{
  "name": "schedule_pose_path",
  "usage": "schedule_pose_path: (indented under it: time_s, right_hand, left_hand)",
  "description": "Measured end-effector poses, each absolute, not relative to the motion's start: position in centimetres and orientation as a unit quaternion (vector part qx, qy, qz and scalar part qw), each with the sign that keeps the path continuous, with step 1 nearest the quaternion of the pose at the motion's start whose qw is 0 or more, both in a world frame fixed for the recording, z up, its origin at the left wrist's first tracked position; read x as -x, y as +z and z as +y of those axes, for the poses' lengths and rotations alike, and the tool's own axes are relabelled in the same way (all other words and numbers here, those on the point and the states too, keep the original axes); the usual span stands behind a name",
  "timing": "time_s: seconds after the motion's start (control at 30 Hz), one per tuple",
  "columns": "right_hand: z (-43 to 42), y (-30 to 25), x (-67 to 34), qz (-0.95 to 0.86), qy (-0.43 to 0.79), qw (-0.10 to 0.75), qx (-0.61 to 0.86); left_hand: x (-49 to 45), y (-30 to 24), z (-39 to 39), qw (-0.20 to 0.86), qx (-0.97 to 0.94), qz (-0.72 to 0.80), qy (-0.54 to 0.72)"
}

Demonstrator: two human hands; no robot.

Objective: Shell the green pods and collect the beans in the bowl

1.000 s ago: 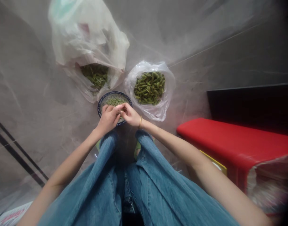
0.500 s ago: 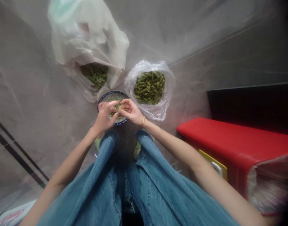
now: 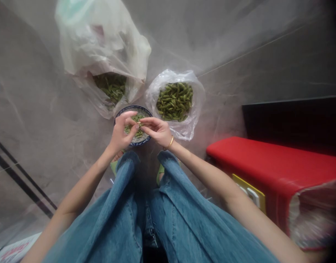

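My left hand [image 3: 122,130] and my right hand [image 3: 160,132] meet over a blue-rimmed bowl [image 3: 142,143] on the floor. Thumb and fingers of both hands pinch a small green bean pod [image 3: 139,125] between them, partly hidden by the fingertips. Inside the bowl lie shelled green beans [image 3: 137,133]. Just beyond my right hand, a clear plastic bag [image 3: 196,91] stands open, filled with whole green pods [image 3: 174,102]. Past my left hand, a large white plastic bag [image 3: 102,47] gapes toward me, with green pods or husks [image 3: 111,87] in its mouth.
A red bench-like box [image 3: 266,164] stands at the right, with a yellow-edged item [image 3: 252,191] against its side. Behind it is a black panel [image 3: 294,122]. My jeans-covered knees [image 3: 126,160] flank the near side of the bowl. Grey tiled floor [image 3: 41,102] lies around.
My right hand has shifted slightly right and down, and its fingers have straightened. The left fingertips have drawn in closer on the pod. More of the beans in the bowl now show.
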State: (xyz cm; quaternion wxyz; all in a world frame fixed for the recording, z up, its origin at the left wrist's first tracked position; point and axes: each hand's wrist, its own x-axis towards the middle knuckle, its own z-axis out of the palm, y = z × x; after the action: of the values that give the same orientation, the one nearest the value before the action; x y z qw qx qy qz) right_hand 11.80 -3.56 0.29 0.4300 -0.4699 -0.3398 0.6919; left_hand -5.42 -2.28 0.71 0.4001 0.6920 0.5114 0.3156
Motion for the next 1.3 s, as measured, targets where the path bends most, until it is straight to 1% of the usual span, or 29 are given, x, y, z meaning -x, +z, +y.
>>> schedule_pose_path:
  time_s: [0.2, 0.3, 0.4, 0.53, 0.63, 0.73, 0.93, 1.07, 1.13, 1.3]
  right_hand:
    - [-3.5, 0.4, -11.9, -0.322, 0.700, 0.431, 0.470]
    - [-3.4, 0.5, -12.0, -0.301, 0.717, 0.427, 0.462]
    - [-3.4, 0.8, -11.8, -0.262, 0.726, 0.432, 0.467]
    - [-3.1, 1.4, -11.7, -0.183, 0.747, 0.450, 0.454]
    - [-2.7, 1.9, -12.1, -0.126, 0.776, 0.443, 0.431]
    - [-2.3, 2.3, -12.6, -0.090, 0.796, 0.430, 0.417]
    - [-2.0, 1.7, -12.7, -0.073, 0.814, 0.388, 0.426]
    - [-2.5, 1.0, -11.9, -0.133, 0.829, 0.314, 0.443]
    - [-2.8, 0.9, -11.3, -0.151, 0.841, 0.293, 0.429]
    - [-3.2, 1.1, -10.7, -0.209, 0.821, 0.314, 0.429]
  left_hand:
    - [4.9, 1.4, -2.4, 0.296, -0.770, 0.455, 0.335]
    - [4.9, 1.4, -2.5, 0.288, -0.769, 0.450, 0.350]
    - [5.0, 1.1, -2.6, 0.331, -0.730, 0.466, 0.375]
    - [4.8, 1.0, -2.4, 0.456, -0.649, 0.452, 0.407]
    - [4.6, 1.4, -2.3, 0.538, -0.572, 0.441, 0.434]
    - [4.5, 1.3, -2.1, 0.589, -0.503, 0.443, 0.451]
    - [4.4, 0.2, -1.7, 0.617, -0.387, 0.514, 0.453]
    - [4.1, -0.4, -2.2, 0.631, -0.390, 0.529, 0.412]
    - [3.8, -0.4, -2.7, 0.633, -0.404, 0.528, 0.396]
    - [3.4, -0.4, -3.2, 0.603, -0.451, 0.532, 0.387]
